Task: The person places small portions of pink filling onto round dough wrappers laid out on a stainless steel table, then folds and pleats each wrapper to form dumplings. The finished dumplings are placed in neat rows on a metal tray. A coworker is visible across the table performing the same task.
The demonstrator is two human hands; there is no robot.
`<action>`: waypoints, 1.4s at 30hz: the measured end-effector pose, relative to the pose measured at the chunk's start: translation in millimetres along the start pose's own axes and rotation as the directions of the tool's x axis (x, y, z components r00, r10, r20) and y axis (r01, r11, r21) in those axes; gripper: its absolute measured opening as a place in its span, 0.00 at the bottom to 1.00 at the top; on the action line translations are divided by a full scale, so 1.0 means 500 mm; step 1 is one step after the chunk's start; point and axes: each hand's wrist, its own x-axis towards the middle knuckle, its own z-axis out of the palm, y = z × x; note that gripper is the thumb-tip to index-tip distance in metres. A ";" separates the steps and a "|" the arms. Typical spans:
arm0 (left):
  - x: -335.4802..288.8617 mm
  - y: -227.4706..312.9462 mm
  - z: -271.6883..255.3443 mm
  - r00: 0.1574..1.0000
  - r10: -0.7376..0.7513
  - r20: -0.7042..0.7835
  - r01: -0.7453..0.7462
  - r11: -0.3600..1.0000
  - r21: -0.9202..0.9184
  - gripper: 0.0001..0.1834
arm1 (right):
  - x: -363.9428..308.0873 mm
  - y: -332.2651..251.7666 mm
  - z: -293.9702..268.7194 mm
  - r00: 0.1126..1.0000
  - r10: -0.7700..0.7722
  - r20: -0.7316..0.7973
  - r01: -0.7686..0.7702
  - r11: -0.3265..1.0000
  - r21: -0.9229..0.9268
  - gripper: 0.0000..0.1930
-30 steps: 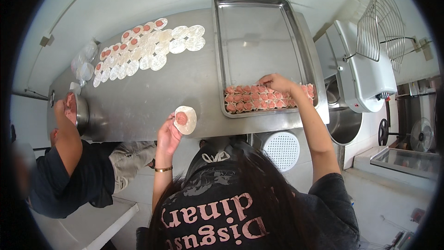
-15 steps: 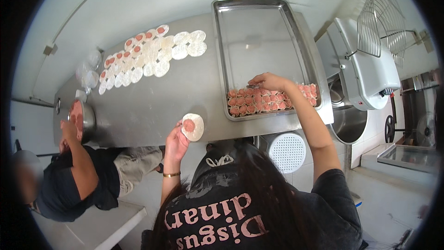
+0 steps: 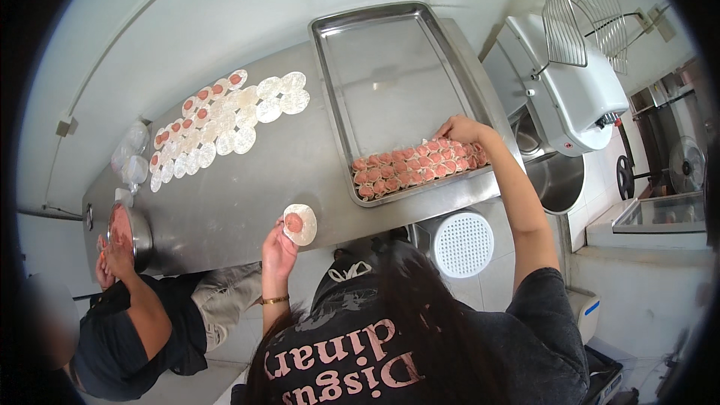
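Observation:
In my left hand [image 3: 278, 249], held just off the table's near edge, is a round dumpling wrapper [image 3: 306, 219] with a pink ball of meat filling [image 3: 293, 223] on it. Out over the big metal tray [image 3: 335, 97], my right hand [image 3: 459, 130] reaches down to the far edge of the packed rows. Its fingers are bunched together, and what they pinch is hidden. Several open-topped meat dumplings [image 3: 405, 168] fill the near end of the tray in tight rows. More round wrappers [image 3: 221, 129] overlap on the table to the left, some topped with meat.
At the far left a co-worker's hands [image 3: 116, 261] are at a metal bowl of minced meat [image 3: 142, 234]. Plastic bags [image 3: 133, 151] lie behind it. Right of the steel table [image 3: 225, 214] stands a white mixer [image 3: 574, 82] with a metal bowl. A white perforated stool [image 3: 463, 244] is below the table.
My right hand has moved rightward along the far edge of the dumpling rows. My left hand still holds the filled wrapper. The whole view has shifted and turned slightly.

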 end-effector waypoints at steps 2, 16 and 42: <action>0.009 0.000 0.004 0.999 -0.014 -0.043 0.014 1.000 0.007 0.14 | -0.006 -0.009 0.007 0.999 0.052 0.011 -0.051 0.993 -0.110 0.22; 0.023 0.011 0.021 0.999 -0.023 -0.040 0.025 0.998 0.057 0.15 | -0.026 -0.035 -0.005 0.976 0.051 -0.214 -0.094 0.977 -0.192 0.19; 0.063 -0.076 -0.041 0.945 0.267 -0.187 -0.087 0.758 0.647 0.17 | 0.093 -0.451 0.553 0.975 0.209 -0.073 0.013 0.274 0.962 0.10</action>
